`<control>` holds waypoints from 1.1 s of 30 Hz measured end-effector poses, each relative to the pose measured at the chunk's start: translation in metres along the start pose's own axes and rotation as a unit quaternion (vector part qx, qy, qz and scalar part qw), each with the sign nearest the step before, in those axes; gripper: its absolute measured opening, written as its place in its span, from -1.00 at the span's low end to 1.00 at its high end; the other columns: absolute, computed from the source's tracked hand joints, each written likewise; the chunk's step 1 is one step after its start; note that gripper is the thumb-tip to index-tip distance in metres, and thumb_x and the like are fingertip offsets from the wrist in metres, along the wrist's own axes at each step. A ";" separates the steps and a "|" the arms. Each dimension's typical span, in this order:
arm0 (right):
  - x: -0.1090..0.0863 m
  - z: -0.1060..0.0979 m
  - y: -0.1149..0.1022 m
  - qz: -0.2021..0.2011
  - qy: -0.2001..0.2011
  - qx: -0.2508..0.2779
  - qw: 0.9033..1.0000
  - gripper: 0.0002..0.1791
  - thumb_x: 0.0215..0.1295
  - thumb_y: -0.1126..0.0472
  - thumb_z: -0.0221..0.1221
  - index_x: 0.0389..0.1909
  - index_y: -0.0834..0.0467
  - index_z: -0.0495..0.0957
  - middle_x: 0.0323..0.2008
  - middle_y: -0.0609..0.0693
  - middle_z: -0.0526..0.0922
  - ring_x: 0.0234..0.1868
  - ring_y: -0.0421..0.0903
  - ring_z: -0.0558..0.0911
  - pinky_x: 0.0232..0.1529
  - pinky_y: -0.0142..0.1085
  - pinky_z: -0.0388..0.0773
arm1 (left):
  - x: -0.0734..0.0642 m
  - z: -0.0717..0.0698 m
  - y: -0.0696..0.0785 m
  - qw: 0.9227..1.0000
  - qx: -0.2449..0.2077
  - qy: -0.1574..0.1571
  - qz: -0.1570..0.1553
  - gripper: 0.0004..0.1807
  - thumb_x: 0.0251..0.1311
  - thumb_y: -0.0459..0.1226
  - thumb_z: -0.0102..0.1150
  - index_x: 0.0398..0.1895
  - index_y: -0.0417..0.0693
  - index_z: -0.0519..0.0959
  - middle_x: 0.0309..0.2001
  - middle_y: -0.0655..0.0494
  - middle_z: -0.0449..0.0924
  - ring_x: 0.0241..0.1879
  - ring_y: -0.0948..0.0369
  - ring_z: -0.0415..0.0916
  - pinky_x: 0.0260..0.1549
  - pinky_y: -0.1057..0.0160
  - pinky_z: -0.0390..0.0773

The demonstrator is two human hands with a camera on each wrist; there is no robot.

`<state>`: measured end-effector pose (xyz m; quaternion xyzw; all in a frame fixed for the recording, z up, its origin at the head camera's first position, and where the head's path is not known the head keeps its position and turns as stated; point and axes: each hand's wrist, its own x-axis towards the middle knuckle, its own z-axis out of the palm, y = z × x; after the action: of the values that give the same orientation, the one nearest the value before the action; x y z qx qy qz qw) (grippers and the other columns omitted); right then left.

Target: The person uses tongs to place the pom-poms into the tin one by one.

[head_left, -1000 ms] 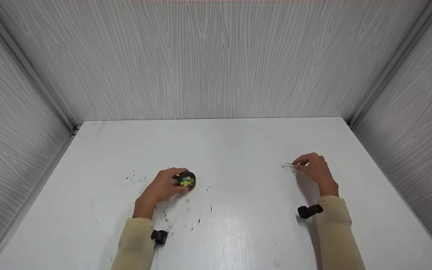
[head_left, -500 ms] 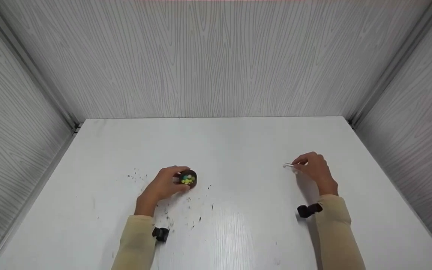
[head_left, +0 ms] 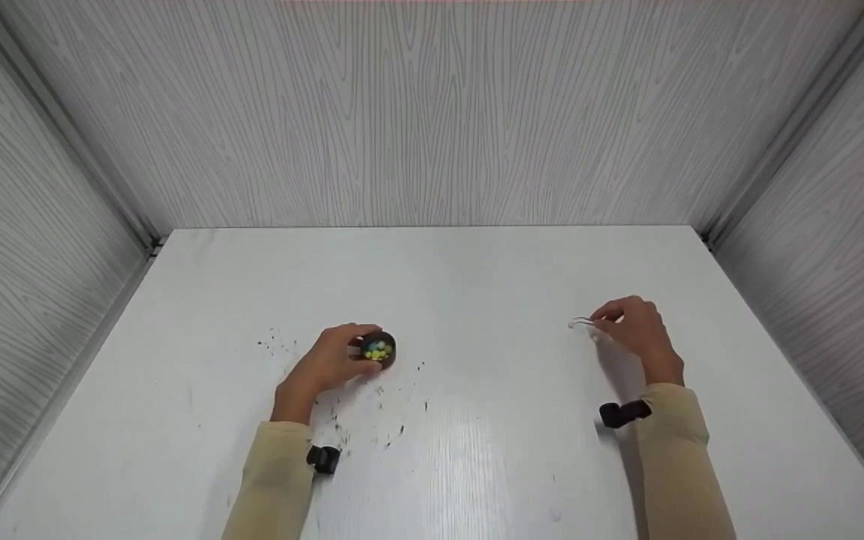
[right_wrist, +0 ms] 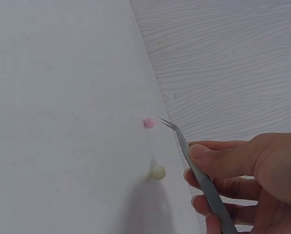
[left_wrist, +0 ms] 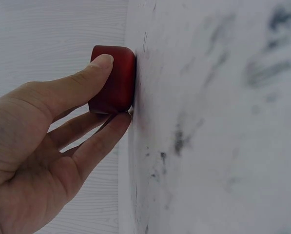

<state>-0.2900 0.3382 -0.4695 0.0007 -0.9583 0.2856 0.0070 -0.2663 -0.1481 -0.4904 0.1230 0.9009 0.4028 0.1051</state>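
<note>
My left hand [head_left: 323,367] grips a small round cup [left_wrist: 120,80], dark red on the outside, between thumb and fingers. Seen from the head, the cup holds several yellow, green and bluish beads [head_left: 379,350]. It sits on or just at the white table; which, I cannot tell. My right hand [head_left: 642,337] pinches metal tweezers [right_wrist: 211,195] with a bent tip. In the right wrist view, the slightly parted tweezer points are beside a pink bead [right_wrist: 150,123], with nothing visible between them. A pale yellow bead [right_wrist: 158,172] lies nearby on the table.
Dark specks and smudges [head_left: 338,427] mark the white tabletop [head_left: 492,300] around my left hand. Grey wood-grain panels [head_left: 432,112] rise behind the table and along both sides. A black wrist camera [head_left: 323,459] sticks out from each sleeve.
The head view has shifted slightly, so the scene appears a little higher. Both hands keep their holds on the cup and the tweezers. The tweezer tips stay near the pink bead.
</note>
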 end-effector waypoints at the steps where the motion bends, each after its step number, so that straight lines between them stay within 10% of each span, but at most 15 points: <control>1: 0.000 0.000 0.001 0.001 -0.001 0.000 1.000 -0.80 0.42 0.27 0.25 -0.06 0.23 0.78 -0.07 0.30 0.73 0.03 0.25 0.65 -0.09 -0.04 0.58 | 0.000 0.000 0.001 1.000 0.000 0.000 0.001 -0.34 0.26 -0.31 0.41 0.44 -0.05 0.46 0.40 -0.14 0.50 0.37 -0.13 0.48 0.39 -0.18 0.44; 15: -0.002 -0.001 0.003 0.000 -0.007 0.014 1.000 -0.81 0.39 0.31 0.26 -0.10 0.25 0.79 -0.09 0.30 0.74 0.07 0.27 0.63 -0.03 0.01 0.60 | 0.003 -0.001 0.003 1.000 -0.003 -0.008 0.015 -0.35 0.27 -0.32 0.41 0.44 -0.09 0.46 0.40 -0.18 0.48 0.34 -0.15 0.50 0.36 -0.19 0.47; 22: -0.001 0.001 0.000 0.000 -0.003 0.015 1.000 -0.81 0.39 0.30 0.26 -0.10 0.24 0.79 -0.10 0.27 0.76 -0.03 0.18 0.65 -0.23 -0.27 0.53 | 0.002 -0.001 0.004 1.000 -0.001 -0.007 0.007 -0.34 0.27 -0.31 0.41 0.45 -0.07 0.46 0.40 -0.17 0.49 0.35 -0.16 0.49 0.37 -0.19 0.46; 33: 0.003 0.016 -0.037 -0.080 0.005 0.050 0.996 -0.87 0.34 0.35 0.31 -0.19 0.20 0.82 -0.16 0.20 0.81 -0.28 -0.03 0.64 -0.30 -0.34 0.53 | -0.001 -0.002 0.001 1.000 -0.004 -0.003 -0.004 -0.33 0.27 -0.31 0.41 0.46 -0.06 0.44 0.43 -0.15 0.46 0.36 -0.14 0.47 0.39 -0.20 0.43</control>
<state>-0.2927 0.2984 -0.4631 0.0759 -0.9396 0.3318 0.0349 -0.2657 -0.1493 -0.4884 0.1200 0.8996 0.4053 0.1100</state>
